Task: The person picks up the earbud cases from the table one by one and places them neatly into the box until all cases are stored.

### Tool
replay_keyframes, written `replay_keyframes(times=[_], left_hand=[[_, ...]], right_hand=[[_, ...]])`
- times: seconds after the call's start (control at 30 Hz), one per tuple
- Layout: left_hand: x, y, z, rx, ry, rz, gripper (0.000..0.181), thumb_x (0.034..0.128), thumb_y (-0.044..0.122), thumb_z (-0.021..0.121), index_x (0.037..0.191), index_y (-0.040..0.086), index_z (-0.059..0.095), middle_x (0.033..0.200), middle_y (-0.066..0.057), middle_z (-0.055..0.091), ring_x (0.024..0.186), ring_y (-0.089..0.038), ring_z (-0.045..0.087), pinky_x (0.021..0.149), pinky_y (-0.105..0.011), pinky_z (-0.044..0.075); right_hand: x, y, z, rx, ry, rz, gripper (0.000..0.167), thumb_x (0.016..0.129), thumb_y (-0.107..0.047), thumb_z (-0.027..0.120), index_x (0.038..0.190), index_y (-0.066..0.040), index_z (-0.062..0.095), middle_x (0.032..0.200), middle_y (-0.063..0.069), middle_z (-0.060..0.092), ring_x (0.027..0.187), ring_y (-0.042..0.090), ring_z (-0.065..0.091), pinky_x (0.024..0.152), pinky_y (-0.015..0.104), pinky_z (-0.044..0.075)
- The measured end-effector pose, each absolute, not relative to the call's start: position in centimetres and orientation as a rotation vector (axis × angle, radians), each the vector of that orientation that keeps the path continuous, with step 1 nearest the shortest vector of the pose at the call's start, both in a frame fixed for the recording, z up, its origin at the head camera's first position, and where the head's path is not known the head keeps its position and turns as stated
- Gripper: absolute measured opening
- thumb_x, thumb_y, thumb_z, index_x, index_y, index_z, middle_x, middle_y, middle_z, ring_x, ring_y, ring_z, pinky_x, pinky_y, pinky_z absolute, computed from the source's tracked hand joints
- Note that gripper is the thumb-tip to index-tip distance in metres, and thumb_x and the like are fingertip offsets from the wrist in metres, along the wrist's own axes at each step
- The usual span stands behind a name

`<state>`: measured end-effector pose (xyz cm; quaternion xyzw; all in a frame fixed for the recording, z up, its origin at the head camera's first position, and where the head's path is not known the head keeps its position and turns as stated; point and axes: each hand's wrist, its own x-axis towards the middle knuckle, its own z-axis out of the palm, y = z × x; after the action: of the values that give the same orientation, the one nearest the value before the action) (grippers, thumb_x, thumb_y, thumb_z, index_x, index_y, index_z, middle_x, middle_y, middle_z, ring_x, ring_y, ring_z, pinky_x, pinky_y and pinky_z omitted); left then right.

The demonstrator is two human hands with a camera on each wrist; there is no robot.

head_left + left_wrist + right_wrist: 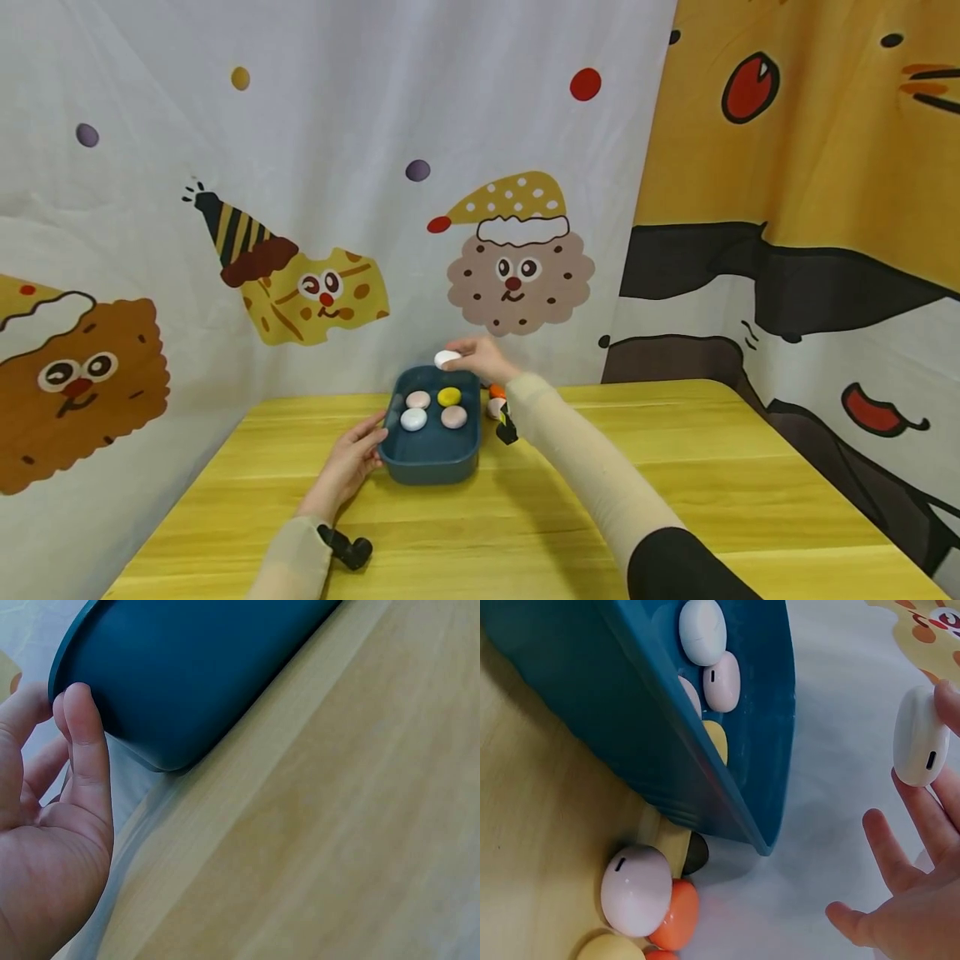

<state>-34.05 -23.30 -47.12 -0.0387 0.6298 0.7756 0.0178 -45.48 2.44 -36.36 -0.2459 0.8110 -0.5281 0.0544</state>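
A dark blue plastic bin (pixel 431 473) stands on the table. My left hand (pixel 352 458) grips its left rim, the thumb (pixel 84 724) on the near side and other fingers behind. Above the bin's far end, my right hand (pixel 483 360) holds a white earbud case (pixel 916 739) with a small charging slot, between thumb and fingertips. Inside the bin lie a white case (pixel 413 419), a yellow case (pixel 450 396) and two pale pink cases, one nearer (pixel 453 417) and one farther back (pixel 417 400).
Right of the bin, partly behind my right sleeve in the head view, sit a pink case (pixel 637 889), an orange case (pixel 676 915), a yellow case (pixel 611 949) and a dark rounded object (pixel 696 853). A printed curtain (pixel 337 125) hangs behind the wooden table (pixel 675 467).
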Motion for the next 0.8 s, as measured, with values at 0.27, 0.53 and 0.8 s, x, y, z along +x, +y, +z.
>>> replay_keyframes(times=[0.27, 0.53, 0.8], left_hand=[[-34.0, -23.3, -47.1, -0.127, 1.981, 2.401, 0.053, 0.0967, 0.011, 0.060, 0.147, 0.008, 0.044, 0.094, -0.003, 0.054, 0.056, -0.010, 0.051, 0.055, -0.023, 0.048], [-34.1, -23.3, -47.1, -0.126, 1.979, 2.396, 0.051, 0.0978, 0.011, 0.058, 0.147, 0.008, 0.043, 0.093, -0.003, 0.051, 0.055, -0.010, 0.049, 0.055, -0.022, 0.048], [-34.1, -23.3, -47.2, -0.105, 1.962, 2.408, 0.053, 0.0972, 0.012, 0.059, 0.147, 0.007, 0.042, 0.094, -0.003, 0.054, 0.055, -0.008, 0.050, 0.054, -0.021, 0.048]], right_hand=[[-45.2, 1.6, -37.1, -0.724, 2.496, -1.559, 0.043, 0.086, -0.023, 0.076, 0.125, -0.007, 0.065, 0.124, 0.007, 0.063, 0.114, 0.023, 0.057, 0.093, 0.035, 0.048], [-44.9, 1.1, -37.4, -0.713, 2.515, -1.527, 0.044, 0.086, -0.021, 0.076, 0.125, -0.006, 0.065, 0.125, 0.009, 0.062, 0.116, 0.025, 0.055, 0.092, 0.036, 0.049], [-45.0, 1.0, -37.9, -0.753, 2.516, -1.507, 0.048, 0.086, -0.020, 0.075, 0.129, -0.003, 0.062, 0.126, 0.010, 0.062, 0.118, 0.026, 0.055, 0.091, 0.034, 0.049]])
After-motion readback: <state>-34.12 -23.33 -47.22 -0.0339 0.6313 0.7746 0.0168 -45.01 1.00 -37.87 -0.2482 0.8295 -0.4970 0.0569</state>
